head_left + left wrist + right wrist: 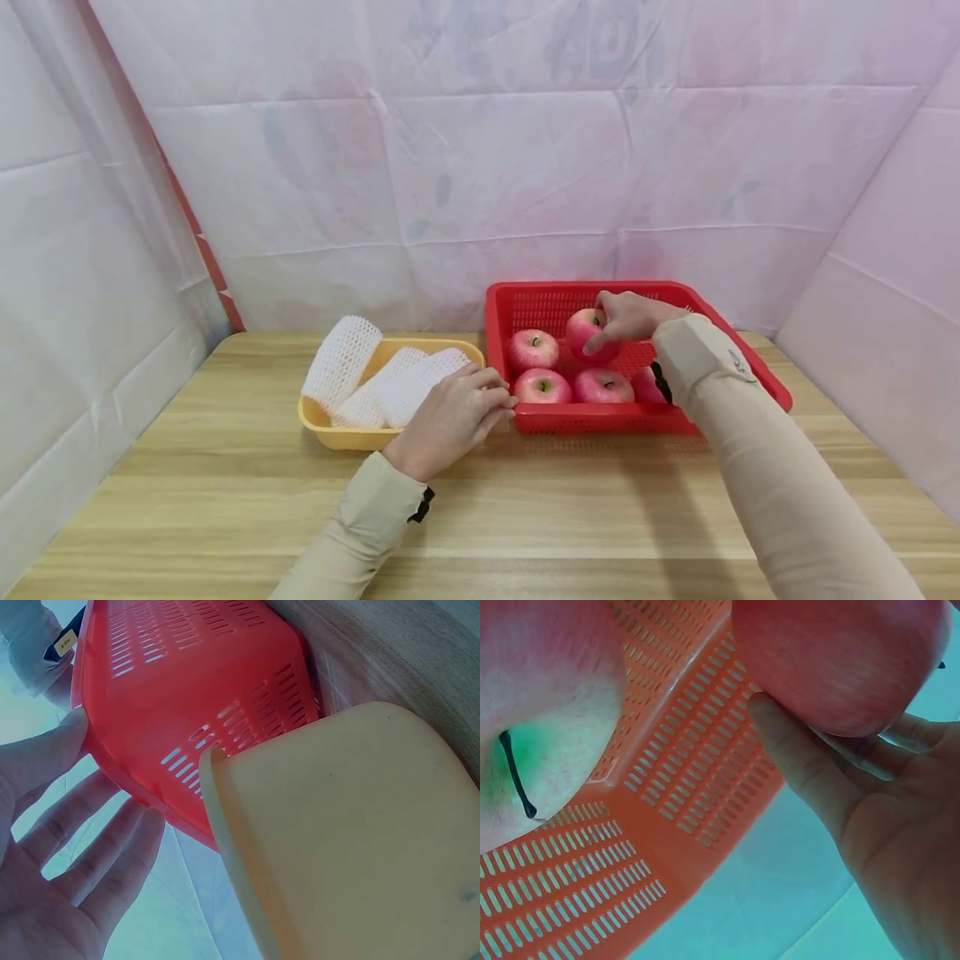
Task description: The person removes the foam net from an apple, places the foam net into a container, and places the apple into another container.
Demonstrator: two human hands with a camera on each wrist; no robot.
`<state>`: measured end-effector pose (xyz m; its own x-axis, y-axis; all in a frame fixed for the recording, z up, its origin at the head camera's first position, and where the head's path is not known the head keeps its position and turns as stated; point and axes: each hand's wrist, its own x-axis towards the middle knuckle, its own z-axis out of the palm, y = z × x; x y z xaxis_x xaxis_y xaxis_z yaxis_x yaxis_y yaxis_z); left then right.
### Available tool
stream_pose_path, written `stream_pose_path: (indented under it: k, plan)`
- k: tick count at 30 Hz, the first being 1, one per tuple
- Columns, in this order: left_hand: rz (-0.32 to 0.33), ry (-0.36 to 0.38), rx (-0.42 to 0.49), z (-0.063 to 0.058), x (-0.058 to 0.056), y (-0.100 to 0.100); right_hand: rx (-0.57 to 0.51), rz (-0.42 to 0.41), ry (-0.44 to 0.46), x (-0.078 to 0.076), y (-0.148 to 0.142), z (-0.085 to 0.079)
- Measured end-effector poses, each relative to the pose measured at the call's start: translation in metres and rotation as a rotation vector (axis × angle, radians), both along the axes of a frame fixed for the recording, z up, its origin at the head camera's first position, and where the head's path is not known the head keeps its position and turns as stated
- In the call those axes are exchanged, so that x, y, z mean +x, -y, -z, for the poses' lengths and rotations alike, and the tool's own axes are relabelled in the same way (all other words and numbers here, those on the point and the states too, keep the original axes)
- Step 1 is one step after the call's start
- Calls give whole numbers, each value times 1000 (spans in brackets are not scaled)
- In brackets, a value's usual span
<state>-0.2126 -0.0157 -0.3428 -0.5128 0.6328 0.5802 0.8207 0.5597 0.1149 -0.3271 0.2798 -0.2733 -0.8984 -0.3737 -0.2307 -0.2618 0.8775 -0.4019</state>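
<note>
In the head view, my right hand [633, 317] grips a pink-red apple [581, 335] above the red basket [600, 418]. The right wrist view shows the thumb and fingers around this apple [847, 660]. More apples sit in the basket: one apple [534, 349] at the left, with another apple [542, 387] in front of it, then an apple [603, 387] and a partly hidden one beside my right wrist. My left hand [453, 412] touches the basket's front left corner; its fingers [120, 877] are fairly straight at the rim.
A yellow tray [341, 437] stands left of the basket, close against it, holding several white foam net sleeves [341, 362]. One sleeve leans over the tray's left rim. Pale cloth [487, 183] hangs behind and beside the wooden table [187, 483].
</note>
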Motion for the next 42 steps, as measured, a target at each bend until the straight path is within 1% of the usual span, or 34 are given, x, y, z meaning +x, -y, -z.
stream_pose_path:
  k: [3,5,8,12,15,18,24,27,28,30,32,38,40,41,42]
  plan:
    - [1,20,4,1,1,1,-1,35,49,-2,2,1]
    - [-1,16,4,1,1,1,9,54,61,-2,3,2]
    - [1,2,4,0,1,1,45,71,57,-4,3,5]
    - [1,-6,0,0,1,2,97,64,45,-7,3,10]
    - [-2,-4,-1,-1,2,2,112,68,49,-9,4,13]
    - [-6,-4,-1,-1,3,3,99,88,85,-10,6,16]
    - [-10,-5,-1,-1,3,3,42,138,189,-12,10,21]
    - [-8,-2,-2,-1,4,3,34,146,220,-12,12,25]
    - [-6,-3,-3,-1,4,4,38,137,218,-12,12,26]
    - [-7,-6,-3,-2,4,4,22,155,242,-13,13,27]
    - [-11,-10,-2,-2,4,5,12,157,249,-14,14,28]
    - [-11,6,3,-3,4,4,-90,207,337,-12,16,32]
    - [-10,12,2,-3,4,4,-124,227,358,-10,16,33]
    - [-12,13,1,-3,4,4,-150,250,370,-9,16,33]
    - [-15,14,1,-3,4,4,-153,256,368,-9,16,33]
